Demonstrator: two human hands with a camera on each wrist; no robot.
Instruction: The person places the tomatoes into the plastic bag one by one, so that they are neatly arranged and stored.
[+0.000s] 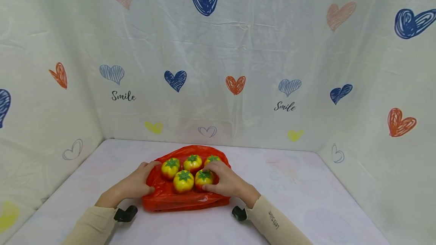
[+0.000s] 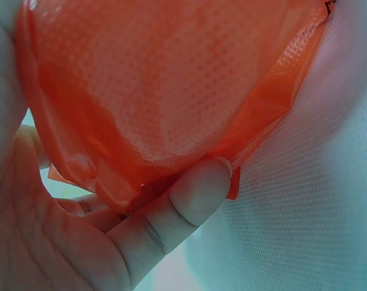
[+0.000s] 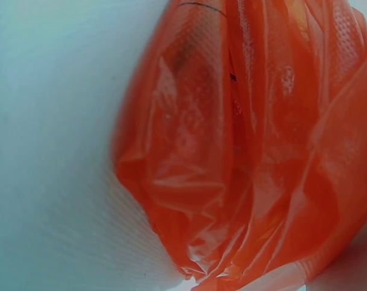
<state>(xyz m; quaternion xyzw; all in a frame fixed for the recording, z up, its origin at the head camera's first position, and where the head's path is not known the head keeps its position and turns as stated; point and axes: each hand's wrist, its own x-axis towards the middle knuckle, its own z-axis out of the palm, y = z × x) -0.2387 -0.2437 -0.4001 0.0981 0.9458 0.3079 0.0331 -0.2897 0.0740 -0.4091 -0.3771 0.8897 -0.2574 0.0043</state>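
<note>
A red plastic bag (image 1: 185, 202) lies spread on the table, and several shiny yellow-and-red tomatoes with green star-shaped tops sit on it in two rows. At the bag's left side, my left hand (image 1: 139, 182) grips its edge; in the left wrist view the thumb (image 2: 198, 191) lies along the lower edge of the red plastic (image 2: 153, 79). My right hand (image 1: 227, 180) holds the front right tomato (image 1: 203, 179), thumb in front and fingers behind. Its fingers overlap the back right tomato (image 1: 212, 158). Folded red plastic (image 3: 189, 139) fills much of the right wrist view, hiding the fingertips.
The front left tomato (image 1: 183, 182) stands beside the held one. Farther back are the back left tomato (image 1: 170, 168) and the back middle tomato (image 1: 192, 163). A white table (image 1: 282, 196) surrounds the bag, with a heart-printed curtain (image 1: 255, 116) behind it and at both sides.
</note>
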